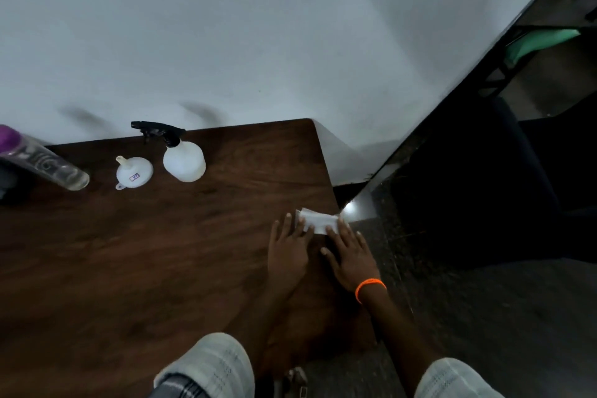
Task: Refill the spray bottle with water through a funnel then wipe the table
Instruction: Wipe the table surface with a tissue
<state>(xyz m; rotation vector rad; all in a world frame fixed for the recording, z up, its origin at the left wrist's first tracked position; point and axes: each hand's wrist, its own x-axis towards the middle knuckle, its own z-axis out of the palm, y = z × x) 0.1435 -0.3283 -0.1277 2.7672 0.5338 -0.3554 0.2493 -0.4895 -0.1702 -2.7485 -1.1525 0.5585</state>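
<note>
A folded white tissue (318, 221) lies at the right edge of the dark wooden table (145, 252). My left hand (289, 250) and my right hand (350, 255) lie flat side by side, their straight fingertips pressing on the tissue. An orange band circles my right wrist. At the far side of the table a white spray bottle (183, 158) with a black trigger head stands upright. A white funnel (133, 171) sits upside down just left of it, spout up.
A clear water bottle (48, 161) with a purple cap lies tilted at the table's far left. A white wall runs behind the table. A dark chair (504, 191) and dark floor lie to the right, past the table's edge.
</note>
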